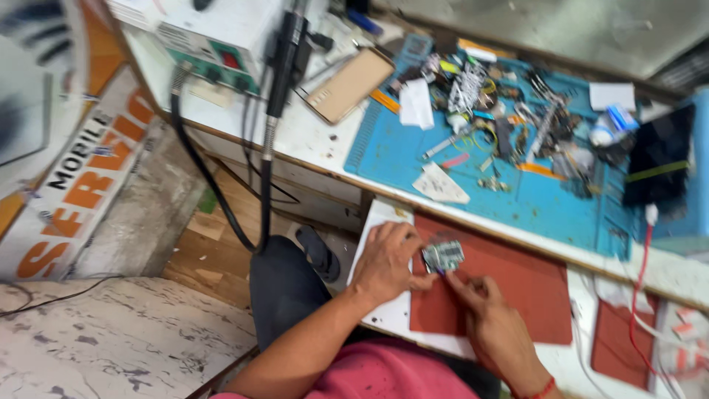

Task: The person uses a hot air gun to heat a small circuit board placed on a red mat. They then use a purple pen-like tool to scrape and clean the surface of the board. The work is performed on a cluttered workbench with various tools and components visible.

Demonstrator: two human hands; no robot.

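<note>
One small circuit board [442, 255] lies on a red mat [517, 284] on the pull-out tabletop [388, 314]; the left hand [385, 260] pins its left edge, grip closed on it; the right hand [493, 316] touches its lower edge with fingertips, whether pinching I cannot tell; one blue mat [399, 151] with clutter lies beyond; one tan phone [349, 83] lies beside it.

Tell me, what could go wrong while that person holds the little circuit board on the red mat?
The small circuit board is pinched only by the fingertips of the left hand and right hand, so it might slip onto the red mat. That mat lies on a pull-out shelf above the floor; a dropped part could roll off. The dangling black cable beside the knee might snag.
</note>
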